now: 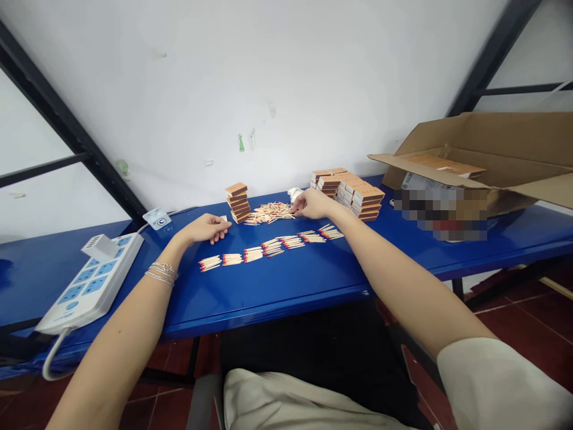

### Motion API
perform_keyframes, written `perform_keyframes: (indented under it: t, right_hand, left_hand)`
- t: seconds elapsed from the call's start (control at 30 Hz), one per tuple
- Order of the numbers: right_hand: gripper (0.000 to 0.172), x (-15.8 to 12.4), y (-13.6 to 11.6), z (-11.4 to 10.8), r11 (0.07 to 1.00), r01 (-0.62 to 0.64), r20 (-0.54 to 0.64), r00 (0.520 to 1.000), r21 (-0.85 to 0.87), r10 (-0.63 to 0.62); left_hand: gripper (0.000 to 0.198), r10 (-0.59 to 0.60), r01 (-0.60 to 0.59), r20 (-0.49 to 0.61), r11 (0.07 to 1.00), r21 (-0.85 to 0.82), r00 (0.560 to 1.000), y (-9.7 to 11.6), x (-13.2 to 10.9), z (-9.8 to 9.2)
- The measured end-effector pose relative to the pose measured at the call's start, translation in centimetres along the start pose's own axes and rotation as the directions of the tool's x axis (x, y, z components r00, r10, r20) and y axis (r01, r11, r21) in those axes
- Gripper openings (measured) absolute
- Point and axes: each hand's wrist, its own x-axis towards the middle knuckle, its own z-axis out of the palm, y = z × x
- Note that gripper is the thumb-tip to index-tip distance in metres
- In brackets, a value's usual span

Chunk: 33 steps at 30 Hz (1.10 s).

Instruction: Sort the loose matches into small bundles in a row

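A loose heap of red-tipped matches (270,212) lies on the blue table (286,280). My right hand (312,203) rests at the heap's right edge, fingers pinched on matches there. My left hand (206,227) lies on the table left of the heap, fingers curled round a small white thing I cannot make out. In front of both hands runs a row of several small match bundles (271,246). A short stack of matchboxes (239,203) stands just left of the heap.
More stacked matchboxes (353,193) stand behind my right hand. An open cardboard carton (483,164) sits at the right. A white-and-blue power strip (92,280) with a plugged adapter lies at the left. A white wall and black shelf struts stand behind.
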Motion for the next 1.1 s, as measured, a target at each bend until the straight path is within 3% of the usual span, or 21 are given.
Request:
perform_keyframes:
  t: [0.13, 0.4, 0.6, 0.8, 0.93, 1.1]
  right_hand:
    - [0.014, 0.8, -0.2, 1.4, 0.999, 0.008, -0.063, 0.998, -0.038, -0.011]
    - [0.015, 1.6, -0.5, 2.7, 0.996, 0.030, -0.048, 0.998, -0.084, -0.034]
    - [0.013, 1.4, -0.7, 2.3, 0.997, -0.023, -0.104, 0.994, -0.069, 0.016]
    - [0.015, 1.1, -1.3, 2.0, 0.998, 0.008, -0.183, 0.983, -0.058, -0.019]
    - [0.021, 1.5, -1.0, 2.2, 0.998, -0.010, -0.229, 0.973, 0.065, 0.025]
    - [0.028, 1.6, 0.3, 0.6, 0.989, -0.014, -0.186, 0.982, 0.144, 0.041]
  left_hand:
    - [0.035, -0.001, 0.001, -0.001, 1.000, 0.001, 1.000, 0.0, 0.0, 0.0]
    - [0.034, -0.014, 0.014, -0.010, 1.000, -0.004, 1.000, 0.5, -0.3, 0.1]
    - [0.034, -0.014, 0.014, -0.007, 1.000, -0.012, 1.000, 0.5, -0.3, 0.1]
    - [0.033, -0.013, 0.013, -0.006, 1.000, -0.008, 1.000, 0.4, -0.3, 0.1]
    - [0.034, -0.015, 0.015, -0.009, 1.000, -0.013, 1.000, 0.4, -0.2, 0.1]
    - [0.034, -0.016, 0.016, -0.013, 1.000, -0.006, 1.000, 0.4, -0.3, 0.1]
